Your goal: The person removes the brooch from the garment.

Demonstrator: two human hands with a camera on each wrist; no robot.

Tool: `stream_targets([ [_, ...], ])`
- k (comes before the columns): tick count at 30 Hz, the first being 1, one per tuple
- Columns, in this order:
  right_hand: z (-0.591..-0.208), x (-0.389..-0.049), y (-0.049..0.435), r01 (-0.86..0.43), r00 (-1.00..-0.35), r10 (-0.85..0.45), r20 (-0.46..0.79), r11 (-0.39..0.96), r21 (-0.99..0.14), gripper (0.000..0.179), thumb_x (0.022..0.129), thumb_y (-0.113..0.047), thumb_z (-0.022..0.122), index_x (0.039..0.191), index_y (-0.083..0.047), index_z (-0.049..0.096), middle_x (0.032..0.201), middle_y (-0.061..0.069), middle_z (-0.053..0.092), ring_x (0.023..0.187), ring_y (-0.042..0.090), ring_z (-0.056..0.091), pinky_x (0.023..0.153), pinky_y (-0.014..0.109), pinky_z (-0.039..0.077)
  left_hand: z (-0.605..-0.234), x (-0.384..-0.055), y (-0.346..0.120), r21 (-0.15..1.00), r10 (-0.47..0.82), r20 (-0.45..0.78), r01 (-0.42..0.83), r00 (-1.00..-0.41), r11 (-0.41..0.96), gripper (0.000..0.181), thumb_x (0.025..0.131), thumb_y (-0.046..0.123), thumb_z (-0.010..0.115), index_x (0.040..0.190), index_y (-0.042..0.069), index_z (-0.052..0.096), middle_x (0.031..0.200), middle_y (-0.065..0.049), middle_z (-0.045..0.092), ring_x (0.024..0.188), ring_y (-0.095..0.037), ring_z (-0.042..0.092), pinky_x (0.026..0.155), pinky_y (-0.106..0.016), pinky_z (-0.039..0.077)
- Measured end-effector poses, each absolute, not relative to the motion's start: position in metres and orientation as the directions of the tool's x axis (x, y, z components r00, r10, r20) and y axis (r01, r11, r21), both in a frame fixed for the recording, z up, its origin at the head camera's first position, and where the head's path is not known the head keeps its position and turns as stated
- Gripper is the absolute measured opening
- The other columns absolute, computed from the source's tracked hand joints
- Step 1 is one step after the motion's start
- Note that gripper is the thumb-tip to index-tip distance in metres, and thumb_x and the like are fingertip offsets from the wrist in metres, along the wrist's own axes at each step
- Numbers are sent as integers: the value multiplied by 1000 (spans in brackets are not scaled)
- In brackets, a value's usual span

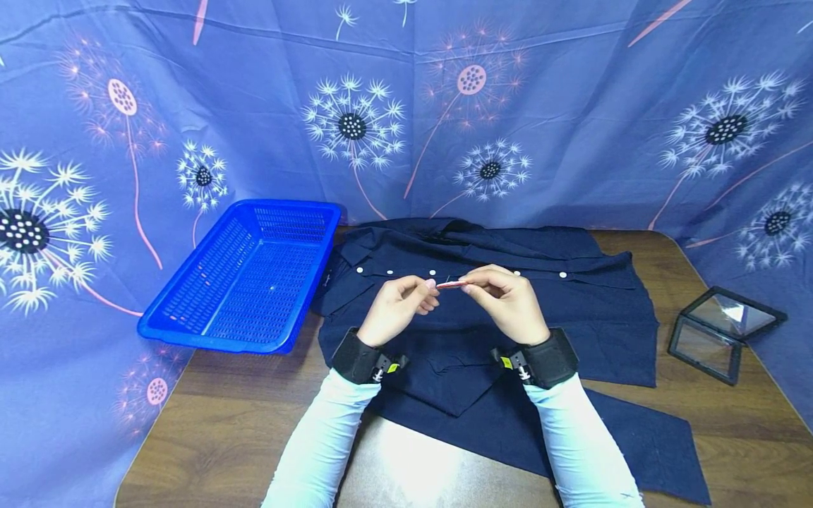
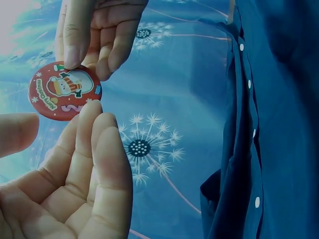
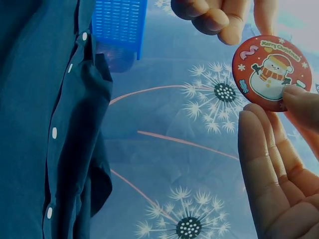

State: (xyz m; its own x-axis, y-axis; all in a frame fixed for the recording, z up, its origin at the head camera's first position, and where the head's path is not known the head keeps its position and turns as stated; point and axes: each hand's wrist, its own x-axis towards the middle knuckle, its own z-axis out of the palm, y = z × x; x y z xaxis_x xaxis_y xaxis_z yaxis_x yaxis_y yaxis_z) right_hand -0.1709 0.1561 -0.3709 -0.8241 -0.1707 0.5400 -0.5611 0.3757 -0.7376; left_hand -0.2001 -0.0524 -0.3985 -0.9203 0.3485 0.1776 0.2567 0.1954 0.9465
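A round red pin badge [image 3: 271,73] with a snowman and "Merry Christmas" on its face is up in front of me, over a dark navy shirt [image 1: 591,324]. My right hand [image 1: 507,300] pinches its edge between thumb and fingers. My left hand [image 1: 395,307] is at the badge's opposite edge; in the left wrist view its fingertips overlap the rim, while its thumb [image 2: 17,133] stands apart. Seen from the head, the badge is nearly edge-on, with a thin pin sticking up from its back. White buttons [image 1: 562,275] run in a row across the shirt.
A blue plastic basket [image 1: 149,326] stands to the left of the shirt on the wooden table [image 1: 209,416]. At the right lies an unfolded black-framed square mirror [image 1: 706,349]. Blue dandelion-print cloth [image 1: 571,106] hangs behind the table.
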Motion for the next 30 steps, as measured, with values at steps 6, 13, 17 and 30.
stream_targets([
  [6, -392, -184, 162, -586, -809, -185, 558, 338, -736, 15, 83, 4, 72, 96, -3, 76, 97, 10, 72, 89, -1, 63, 78, 10, 52, -402, -201, -52, 957, 357, 148, 225, -922, 184, 33, 101, 25, 55, 98, -5, 69, 88, -21, 71, 82, -37, 69, 72, -30, 59],
  [13, -392, -185, 160, -631, -775, -205, 598, 297, -716, 18, 81, 7, 73, 95, -5, 77, 97, 10, 72, 92, 5, 65, 81, 12, 53, -402, -201, -52, 969, 381, 111, 185, -918, 162, 38, 102, 25, 52, 92, -7, 69, 80, -19, 70, 72, -33, 67, 64, -27, 57],
  [17, -387, -182, 157, -628, -777, -202, 596, 302, -717, 18, 80, 11, 72, 93, 0, 76, 95, 14, 71, 91, 4, 64, 81, 10, 52, -401, -200, -53, 974, 386, 116, 181, -915, 136, 35, 101, 23, 53, 92, -7, 69, 80, -18, 70, 72, -36, 67, 63, -26, 57],
  [30, -394, -187, 159, -629, -778, -223, 588, 293, -721, 20, 79, 9, 74, 95, -3, 77, 98, 11, 71, 94, 2, 63, 79, 11, 52, -400, -201, -54, 986, 344, 120, 152, -931, 68, 22, 97, 9, 54, 93, -10, 63, 71, -2, 63, 64, -10, 60, 61, -22, 52],
])
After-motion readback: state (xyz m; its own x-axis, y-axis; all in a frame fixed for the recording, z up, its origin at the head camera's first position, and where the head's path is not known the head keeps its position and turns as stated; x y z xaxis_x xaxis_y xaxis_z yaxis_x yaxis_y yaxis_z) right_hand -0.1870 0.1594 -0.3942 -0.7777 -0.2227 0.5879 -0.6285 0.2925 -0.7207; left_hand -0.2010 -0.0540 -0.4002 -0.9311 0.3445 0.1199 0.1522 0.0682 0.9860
